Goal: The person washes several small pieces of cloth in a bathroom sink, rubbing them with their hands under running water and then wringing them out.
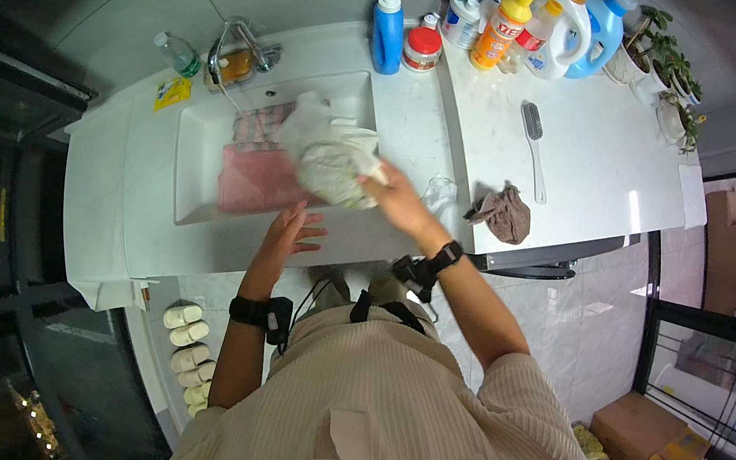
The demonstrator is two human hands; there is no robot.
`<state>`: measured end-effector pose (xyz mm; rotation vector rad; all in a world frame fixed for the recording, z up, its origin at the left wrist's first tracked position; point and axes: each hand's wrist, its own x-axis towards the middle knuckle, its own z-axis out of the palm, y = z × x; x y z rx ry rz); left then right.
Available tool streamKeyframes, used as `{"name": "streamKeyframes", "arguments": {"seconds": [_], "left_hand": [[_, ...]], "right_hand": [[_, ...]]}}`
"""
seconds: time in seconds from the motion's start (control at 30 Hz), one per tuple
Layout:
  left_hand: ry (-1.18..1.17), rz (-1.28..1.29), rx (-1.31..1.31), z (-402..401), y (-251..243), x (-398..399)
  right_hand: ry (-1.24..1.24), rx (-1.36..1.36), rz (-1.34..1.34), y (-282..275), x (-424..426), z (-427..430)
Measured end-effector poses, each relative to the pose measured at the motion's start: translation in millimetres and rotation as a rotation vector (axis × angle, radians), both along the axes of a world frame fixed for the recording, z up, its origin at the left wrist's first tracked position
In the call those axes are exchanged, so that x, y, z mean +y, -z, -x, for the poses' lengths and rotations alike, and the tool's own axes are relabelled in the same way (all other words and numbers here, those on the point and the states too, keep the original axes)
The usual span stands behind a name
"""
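Observation:
My right hand (pixel 400 199) grips a bunched, light-coloured cloth (pixel 335 163), blurred, over the right part of the white sink (pixel 190 191). With fingers spread, my left hand (pixel 290 236) is at the sink's front edge, below the cloth and holding nothing. A pink cloth (pixel 253 183) lies in the basin, beside a pink and grey checked cloth (pixel 261 126). The curved metal tap (pixel 244 33) stands behind the basin. What lies beneath the bunched cloth is hidden.
On the right counter lie a scrubbing brush (pixel 534 151) and a crumpled brown cloth (pixel 506 214). A blue pump bottle (pixel 387 34), a red-lidded jar (pixel 422 49), several detergent bottles (pixel 561 33) and potted plants (pixel 654 66) line the back. A white cloth (pixel 441 202) sits right of the sink.

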<state>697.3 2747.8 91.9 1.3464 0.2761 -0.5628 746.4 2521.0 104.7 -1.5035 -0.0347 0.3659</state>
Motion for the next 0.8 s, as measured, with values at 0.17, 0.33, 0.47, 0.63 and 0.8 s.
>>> {"name": "streamKeyframes", "arguments": {"seconds": [0.17, 0.33, 0.47, 0.63, 0.8], "left_hand": [[-0.081, 0.100, -0.181, -1.5, 27.9, 4.0], [-0.100, -0.057, -0.304, 5.9, 42.0, 11.5], [-0.259, -0.063, -0.054, -30.4, 42.9, 8.8], [-0.166, -0.362, -0.173, -113.1, 46.7, 9.3], [-0.083, -0.688, -0.265, -113.2, 82.8, 18.8]], "right_hand": [[-0.210, 0.175, -0.210, 34.0, 43.8, 29.0], [-0.229, 0.254, 0.006, 42.5, 14.0, 39.6], [-0.048, 0.234, -0.029, 57.4, -40.1, 50.3], [0.159, 0.295, 0.061, 40.7, -85.6, 68.9], [0.334, 0.123, 0.334, 65.3, -108.0, 89.4]]}}
